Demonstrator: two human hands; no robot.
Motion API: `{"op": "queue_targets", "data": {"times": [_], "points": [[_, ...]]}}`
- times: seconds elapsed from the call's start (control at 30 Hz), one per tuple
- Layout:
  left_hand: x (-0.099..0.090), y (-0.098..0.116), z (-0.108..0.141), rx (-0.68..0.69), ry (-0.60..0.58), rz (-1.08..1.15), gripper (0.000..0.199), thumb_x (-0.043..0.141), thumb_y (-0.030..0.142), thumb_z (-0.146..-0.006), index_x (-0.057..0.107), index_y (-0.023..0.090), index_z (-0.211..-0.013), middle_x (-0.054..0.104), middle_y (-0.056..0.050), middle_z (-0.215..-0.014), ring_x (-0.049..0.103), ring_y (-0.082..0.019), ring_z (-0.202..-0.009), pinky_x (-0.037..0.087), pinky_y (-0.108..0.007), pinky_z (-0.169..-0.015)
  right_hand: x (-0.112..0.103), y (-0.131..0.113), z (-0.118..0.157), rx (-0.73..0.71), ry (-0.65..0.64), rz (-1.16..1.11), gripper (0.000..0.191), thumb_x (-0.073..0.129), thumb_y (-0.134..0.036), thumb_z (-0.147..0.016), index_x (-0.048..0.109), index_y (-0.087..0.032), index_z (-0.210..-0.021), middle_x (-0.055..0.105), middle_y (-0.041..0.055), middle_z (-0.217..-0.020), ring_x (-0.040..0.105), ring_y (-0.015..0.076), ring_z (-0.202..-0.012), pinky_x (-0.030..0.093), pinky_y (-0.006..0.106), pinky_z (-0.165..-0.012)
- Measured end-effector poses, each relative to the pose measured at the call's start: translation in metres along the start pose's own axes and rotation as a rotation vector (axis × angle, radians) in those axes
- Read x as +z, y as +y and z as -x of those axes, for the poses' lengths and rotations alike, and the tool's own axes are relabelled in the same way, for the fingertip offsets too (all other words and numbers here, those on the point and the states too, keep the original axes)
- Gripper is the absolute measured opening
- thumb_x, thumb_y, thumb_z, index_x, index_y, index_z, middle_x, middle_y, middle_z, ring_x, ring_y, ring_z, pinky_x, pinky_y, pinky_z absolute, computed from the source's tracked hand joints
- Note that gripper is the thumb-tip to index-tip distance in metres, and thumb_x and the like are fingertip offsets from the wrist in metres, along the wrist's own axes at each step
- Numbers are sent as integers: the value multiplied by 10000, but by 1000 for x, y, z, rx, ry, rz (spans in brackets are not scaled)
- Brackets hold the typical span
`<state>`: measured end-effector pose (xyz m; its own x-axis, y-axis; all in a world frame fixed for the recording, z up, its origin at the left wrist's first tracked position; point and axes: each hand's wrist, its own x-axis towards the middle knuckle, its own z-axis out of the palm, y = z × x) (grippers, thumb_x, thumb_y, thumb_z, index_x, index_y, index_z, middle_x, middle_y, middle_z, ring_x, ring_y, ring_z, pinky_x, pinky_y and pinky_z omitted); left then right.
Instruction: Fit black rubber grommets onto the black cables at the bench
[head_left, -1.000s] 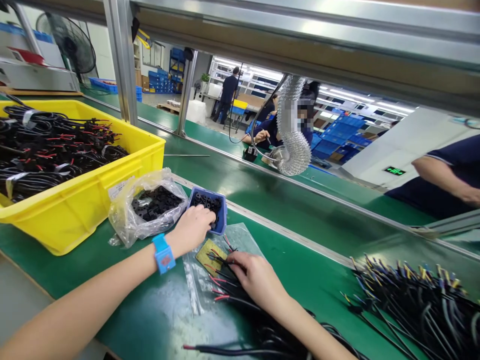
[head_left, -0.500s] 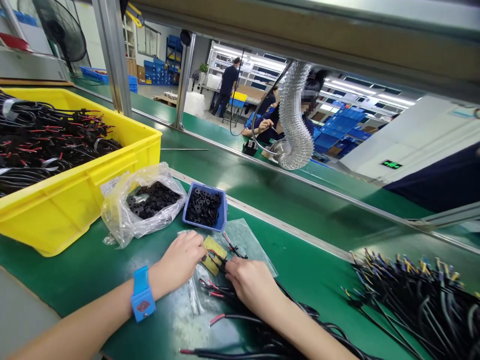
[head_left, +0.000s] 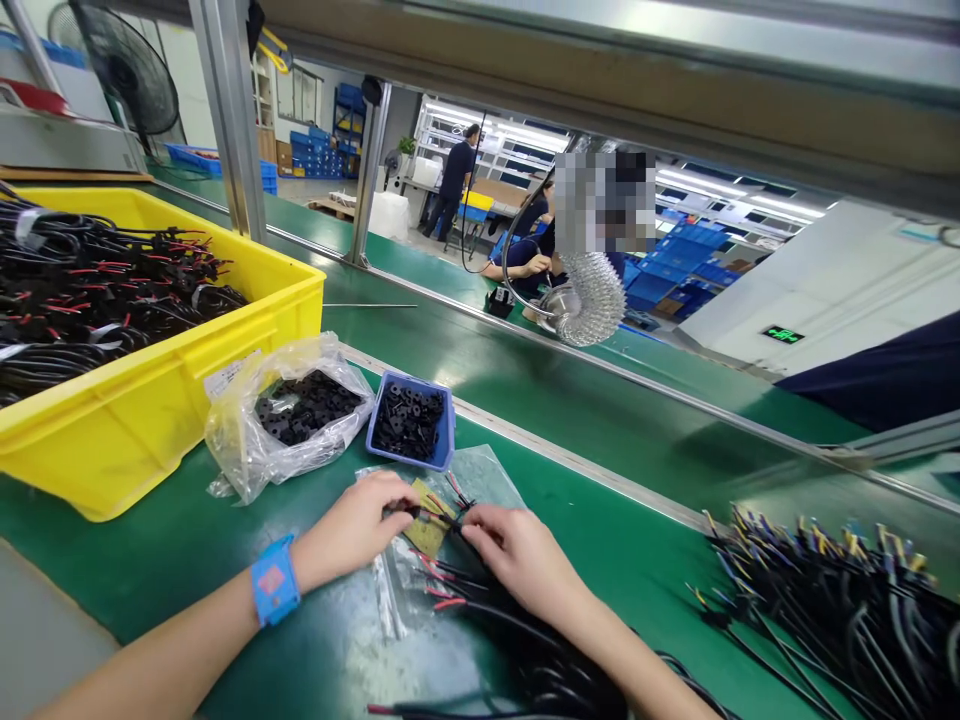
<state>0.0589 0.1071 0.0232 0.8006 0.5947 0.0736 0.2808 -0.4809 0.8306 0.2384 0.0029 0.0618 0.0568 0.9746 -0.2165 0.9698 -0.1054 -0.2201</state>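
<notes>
Both hands work over a small yellow-green pad (head_left: 424, 542) lying on a flat clear plastic bag (head_left: 491, 478). My left hand (head_left: 367, 515), with a blue wrist strap, pinches a small black piece at the end of a cable's thin leads. My right hand (head_left: 517, 560) grips the black cable (head_left: 454, 524) behind its split end. The leads, one of them red, run nearly straight between the two hands. Beneath my right forearm lies a bundle of black cables (head_left: 562, 665) with red-tipped ends. The fingertips partly hide the held piece.
A blue bin (head_left: 411, 461) and an open plastic bag (head_left: 236, 440), both with small black parts, stand beyond my hands. At left is a yellow crate (head_left: 247, 335) of cables; at right, a cable pile (head_left: 847, 600). A metal rail (head_left: 570, 350) crosses behind; co-workers are beyond.
The leads were bent in a loop over the pad and are now drawn out nearly straight between my hands. My left wrist has turned, and the fingertips pinch the black piece.
</notes>
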Motion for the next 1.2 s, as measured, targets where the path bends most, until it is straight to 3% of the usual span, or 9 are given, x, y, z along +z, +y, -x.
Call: {"op": "queue_targets", "data": {"times": [0.1,0.17,0.33,0.5,0.67,0.97,1.2], "points": [[0,-4,-7,-200,17,467,102,568,118,-732,585,126,-832,597,-4,-746,536,-119,-671,421,-241,-639,1,5,5,-7,76,-429,224,418,-313,-865,570,-183,-762,525,-34,-533,488,128,-497,337,215,-493],[2,-7,-10,-271,11,692,126,622,165,-700,570,115,-804,583,10,-701,529,-102,-633,411,-231,-622,3,6,7,-11,96,-551,228,441,-345,-846,562,-180,-746,487,-41,-523,449,125,-494,331,218,-491],[7,-10,-9,-307,-29,945,317,741,314,-617,580,111,-800,609,0,-685,541,-101,-624,410,-246,-641,4,2,8,5,118,-604,228,465,-356,-830,570,-177,-737,467,-42,-524,409,122,-495,307,222,-487],[5,-8,-5,-375,-44,1056,375,773,309,-587,578,115,-841,630,-21,-752,576,-108,-676,422,-250,-699,2,3,8,6,139,-572,228,470,-338,-824,584,-169,-723,448,-45,-510,376,113,-482,277,220,-480],[9,-10,-7,-302,-20,942,316,734,292,-615,576,115,-824,626,-25,-738,565,-119,-664,431,-251,-675,0,3,9,-12,150,-506,223,483,-318,-816,605,-166,-706,461,-44,-508,379,106,-476,265,216,-484],[14,17,-5,-93,28,248,81,577,148,-711,626,158,-775,656,-15,-785,592,-163,-752,453,-245,-693,-1,-3,11,-11,157,-413,138,539,-254,-791,635,-181,-724,543,-28,-567,442,114,-526,295,203,-523],[16,12,-6,58,48,98,81,572,154,-739,646,186,-750,667,-3,-795,595,-160,-761,442,-257,-726,-1,-1,8,-66,138,-489,195,506,-187,-820,614,-174,-658,544,-40,-535,454,94,-514,305,186,-531]]}}
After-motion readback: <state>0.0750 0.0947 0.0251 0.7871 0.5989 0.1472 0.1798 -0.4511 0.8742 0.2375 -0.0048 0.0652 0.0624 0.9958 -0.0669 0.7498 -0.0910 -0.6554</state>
